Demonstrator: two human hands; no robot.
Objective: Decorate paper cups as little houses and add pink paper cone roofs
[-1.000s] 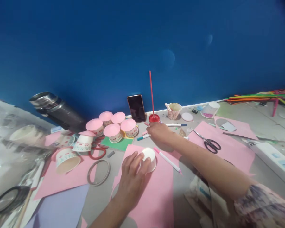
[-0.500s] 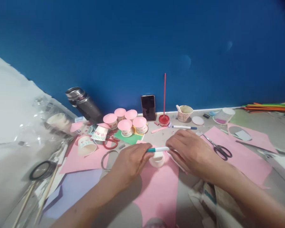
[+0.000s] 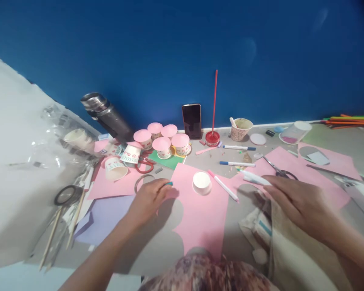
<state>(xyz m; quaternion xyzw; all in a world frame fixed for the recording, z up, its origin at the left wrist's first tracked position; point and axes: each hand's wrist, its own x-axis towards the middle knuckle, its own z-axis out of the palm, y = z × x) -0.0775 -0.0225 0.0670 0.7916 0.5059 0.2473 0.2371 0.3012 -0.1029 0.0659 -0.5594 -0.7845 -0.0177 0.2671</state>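
Observation:
My left hand [image 3: 148, 200] is closed on a teal marker cap [image 3: 169, 183], held above the left edge of a pink paper sheet [image 3: 202, 226]. Out to the right, my right hand [image 3: 297, 198] grips a white marker [image 3: 254, 178], slightly blurred, with its greenish tip pointing left. Between the hands a small white paper cup [image 3: 202, 181] stands on the pink sheet, which has curved cut-outs along its side. Beside the cup lies a pink-capped marker [image 3: 223, 186]. Two blue-capped markers [image 3: 237, 163] rest farther back.
Several printed cups with pink tops [image 3: 161, 147] stand behind on the left, near red-handled scissors [image 3: 144, 165] and a tilted flask [image 3: 106, 115]. A phone [image 3: 192, 121] leans on the blue wall. Dark scissors [image 3: 280, 171] lie at right, partly behind my right hand.
My hands have moved apart, and the marker's teal cap is off, in my left hand. The marker went right with my right hand. The view has shifted, showing the white cup fully.

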